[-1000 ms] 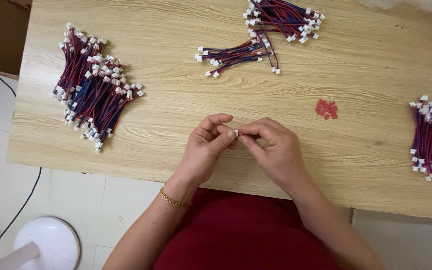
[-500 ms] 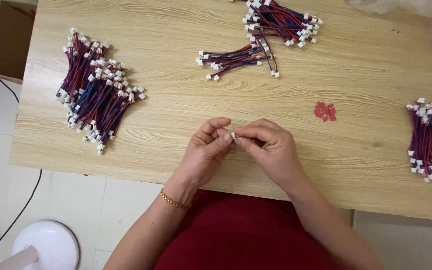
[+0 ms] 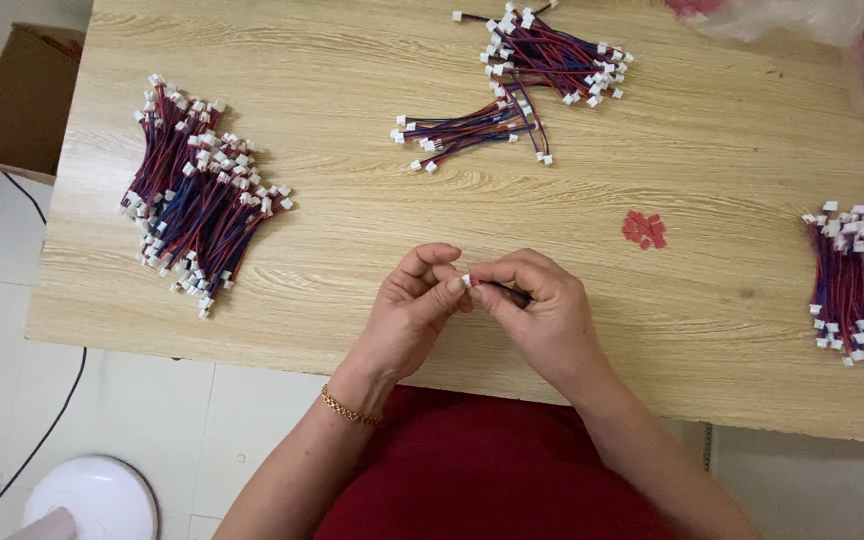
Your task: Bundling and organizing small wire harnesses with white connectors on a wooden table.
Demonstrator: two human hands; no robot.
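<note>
My left hand (image 3: 410,312) and my right hand (image 3: 540,310) meet fingertip to fingertip over the wooden table (image 3: 352,215), near its front edge. Between them they pinch one short wire lead with a small white connector (image 3: 467,281) at its end. The dark wire runs under my right fingers and is mostly hidden. A gold bracelet (image 3: 348,408) circles my left wrist.
A big pile of red-blue leads with white connectors (image 3: 197,205) lies at the left, a smaller loose bunch (image 3: 472,130) and another heap (image 3: 552,55) at the back, a further pile (image 3: 862,290) at the right edge. Small red pieces (image 3: 644,229) lie right of my hands. A cardboard box (image 3: 22,100) stands on the floor.
Both hands stay together on the same lead, with only slight finger movement. The view has shifted a little.
</note>
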